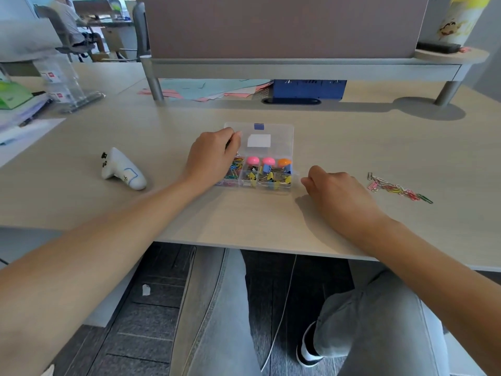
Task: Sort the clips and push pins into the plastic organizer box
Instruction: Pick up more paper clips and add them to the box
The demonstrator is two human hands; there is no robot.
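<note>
Both hands are at the plastic organizer box (282, 131), which sits open on the wooden desk (162, 213) near its front edge, lid folded back away from the person. Left hand (211, 156) lies over the box's left end with its fingers curled down toward the leftmost compartment; it seems to be dropping or pinching something small there, but what, if anything, is between the fingertips is hidden by the hand itself. Right hand (333, 188) rests on the desk just beside the box's right wall, knuckles up and fingers tucked under; whether it holds anything cannot be told. As for progress, most of the sorting looks done: coloured paper clips (236, 165) fill the left compartment, yellow and blue binder clips (271, 176) lie in the middle and right ones, and three large round-headed push pins (268, 160), two pink and one orange, stand along the back of those compartments. What remains is a loose scatter of paper clips (398, 189) on the desk, well to the right of the box and beyond the right hand. My judgement is that the job is in its last stretch: gather that scatter, carry it to the left compartment, then shut the lid.
</note>
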